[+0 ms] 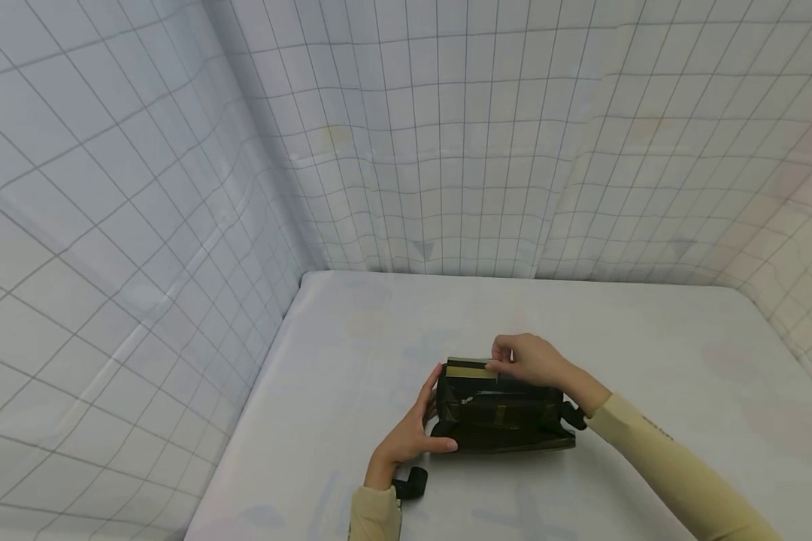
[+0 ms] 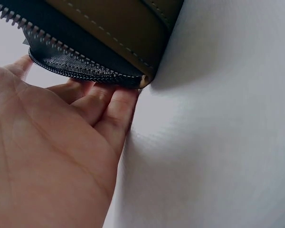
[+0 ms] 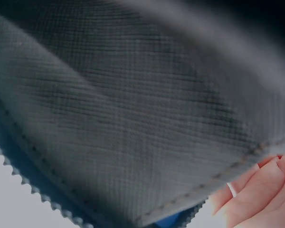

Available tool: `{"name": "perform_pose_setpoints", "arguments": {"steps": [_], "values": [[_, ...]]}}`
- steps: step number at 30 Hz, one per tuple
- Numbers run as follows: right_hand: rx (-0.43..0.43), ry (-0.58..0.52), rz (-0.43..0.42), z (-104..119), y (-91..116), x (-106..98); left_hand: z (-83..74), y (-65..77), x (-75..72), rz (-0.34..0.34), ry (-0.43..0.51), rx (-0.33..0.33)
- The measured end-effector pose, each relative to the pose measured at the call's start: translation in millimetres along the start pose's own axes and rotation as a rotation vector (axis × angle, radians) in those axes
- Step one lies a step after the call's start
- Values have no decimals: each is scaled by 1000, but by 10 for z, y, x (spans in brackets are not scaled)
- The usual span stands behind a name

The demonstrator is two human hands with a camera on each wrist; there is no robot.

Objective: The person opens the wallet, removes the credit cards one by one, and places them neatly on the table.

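two hands point(image 1: 406, 438) point(image 1: 533, 361) part-cover zip wallet point(image 1: 514, 412); wht tbl point(image 1: 352, 353), gridded cloth point(image 1: 474, 150) behind

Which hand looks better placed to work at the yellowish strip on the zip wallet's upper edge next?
Probably the right hand: it reaches to the right end of the yellowish strip. The left hand lies against the left end of the zip wallet, seemingly steadying it.

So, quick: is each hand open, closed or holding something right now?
Left hand: open, its fingers against the left end of the zip wallet.
Right hand: fingers curled at the wallet's top edge; cannot tell whether they pinch anything.
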State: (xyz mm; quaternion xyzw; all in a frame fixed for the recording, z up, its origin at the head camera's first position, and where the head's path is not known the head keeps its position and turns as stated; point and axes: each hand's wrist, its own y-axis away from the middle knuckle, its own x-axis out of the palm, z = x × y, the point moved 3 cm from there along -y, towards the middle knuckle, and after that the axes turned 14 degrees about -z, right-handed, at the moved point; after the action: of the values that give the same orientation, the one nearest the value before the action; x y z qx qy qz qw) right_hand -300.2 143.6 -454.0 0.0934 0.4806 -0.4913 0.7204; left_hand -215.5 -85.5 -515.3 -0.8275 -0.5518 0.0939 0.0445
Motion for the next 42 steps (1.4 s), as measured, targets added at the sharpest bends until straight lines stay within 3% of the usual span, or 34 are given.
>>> {"name": "perform_pose_setpoints", "arguments": {"steps": [18,42], "values": [[8,18,3,-45,-3,25,6,10,3,-4,0,-2],[-28,-25,-93,-44,9,-6,-1,8,3,-4,10,-5]]}}
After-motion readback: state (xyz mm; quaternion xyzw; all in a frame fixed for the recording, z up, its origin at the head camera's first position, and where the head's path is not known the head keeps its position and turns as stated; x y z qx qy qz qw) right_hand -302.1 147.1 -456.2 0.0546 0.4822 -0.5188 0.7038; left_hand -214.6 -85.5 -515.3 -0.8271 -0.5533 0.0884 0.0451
